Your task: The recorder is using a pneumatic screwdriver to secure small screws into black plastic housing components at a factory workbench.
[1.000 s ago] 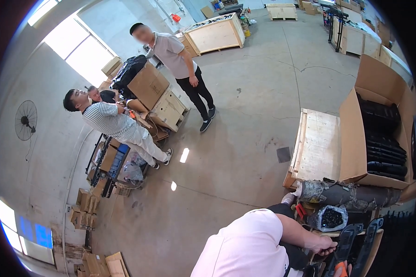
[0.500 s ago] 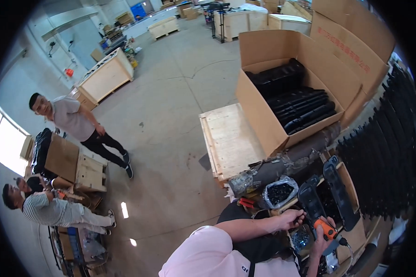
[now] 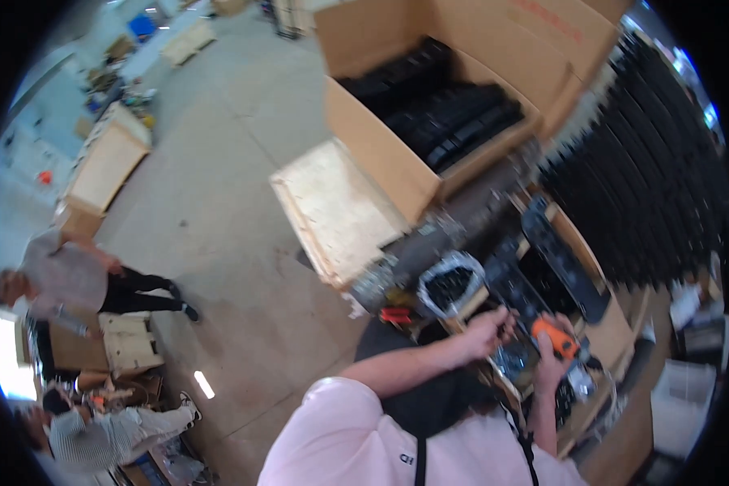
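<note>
Fingers of my right hand (image 3: 549, 356) wrapped around an orange power tool (image 3: 556, 336); left hand (image 3: 488, 330) fingers pinched on a black part (image 3: 517, 355), just beside the tool.

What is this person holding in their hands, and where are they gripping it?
The right hand grips an orange power tool around its body. The left hand pinches something small; the blur hides what.
</note>
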Demonstrator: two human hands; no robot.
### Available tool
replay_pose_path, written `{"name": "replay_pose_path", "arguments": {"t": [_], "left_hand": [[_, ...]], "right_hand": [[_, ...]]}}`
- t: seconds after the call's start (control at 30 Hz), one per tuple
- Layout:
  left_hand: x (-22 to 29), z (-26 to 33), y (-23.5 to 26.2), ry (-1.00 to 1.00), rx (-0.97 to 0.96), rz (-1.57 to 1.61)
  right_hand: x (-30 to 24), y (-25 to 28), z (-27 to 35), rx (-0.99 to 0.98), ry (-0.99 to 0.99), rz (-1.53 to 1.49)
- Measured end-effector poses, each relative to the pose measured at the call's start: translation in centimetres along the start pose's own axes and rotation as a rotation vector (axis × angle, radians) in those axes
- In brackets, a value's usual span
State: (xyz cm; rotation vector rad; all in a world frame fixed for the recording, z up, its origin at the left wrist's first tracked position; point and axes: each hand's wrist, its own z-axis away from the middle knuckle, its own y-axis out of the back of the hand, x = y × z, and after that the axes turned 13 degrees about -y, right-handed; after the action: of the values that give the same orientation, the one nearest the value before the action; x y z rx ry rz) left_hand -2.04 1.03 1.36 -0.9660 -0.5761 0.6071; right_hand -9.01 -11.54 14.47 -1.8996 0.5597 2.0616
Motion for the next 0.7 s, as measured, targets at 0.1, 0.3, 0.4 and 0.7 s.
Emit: {"name": "replay_pose_path", "arguments": {"t": [0.1,0.3,0.4,0.7], "left_hand": [[1.6,1.9,-0.5,0.011,-0.026,-0.166],[1.7,1.0,0.2,0.118,0.146,-0.367],[1.5,0.4,0.0,0.088,0.186,-0.45],[0.2,-2.6,0.2,-0.001,0.149,-0.667]], "right_hand": [[-0.3,-0.7,-1.2,0.005,-0.034,-0.007],[-0.7,-0.8,-2.9,-0.011,-0.106,0.073],[-0.3,-1.2,-3.0,-0.041,-0.131,0.1],[0.4,-2.0,-3.5,-0.081,-0.122,0.183]]}}
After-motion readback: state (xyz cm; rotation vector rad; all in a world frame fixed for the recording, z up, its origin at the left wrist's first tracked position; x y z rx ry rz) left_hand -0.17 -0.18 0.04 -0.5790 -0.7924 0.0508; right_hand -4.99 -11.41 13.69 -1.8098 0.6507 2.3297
